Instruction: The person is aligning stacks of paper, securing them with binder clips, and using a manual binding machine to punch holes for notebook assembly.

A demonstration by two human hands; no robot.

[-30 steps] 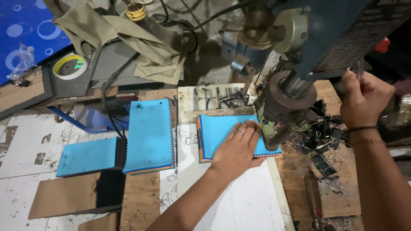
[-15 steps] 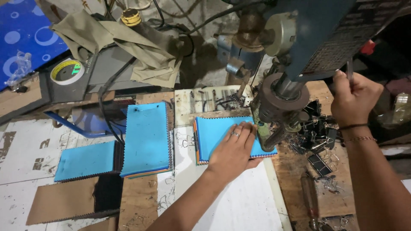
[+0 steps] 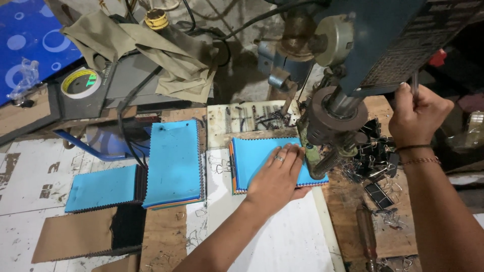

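My left hand (image 3: 276, 177) lies flat, fingers together, on a stack of blue sheets (image 3: 252, 158) with zigzag edges, pressing it onto a white board (image 3: 282, 242). The stack's right edge sits under the spindle of a blue drill press (image 3: 335, 113). My right hand (image 3: 417, 117) is shut around the press's thin metal lever (image 3: 414, 83) at the upper right. A ring shows on a left finger, and bracelets circle the right wrist.
Two more blue stacks (image 3: 174, 163) (image 3: 101, 189) lie to the left, beside a dark stack on brown card (image 3: 80, 236). Black binder clips (image 3: 375, 156) are heaped right of the spindle. A tape roll (image 3: 79, 83), a khaki cloth (image 3: 166, 55) and cables sit behind. A wooden-handled tool (image 3: 367, 236) lies lower right.
The view has shifted slightly. Both hands stay where they were, left on the blue stack and right on the lever.
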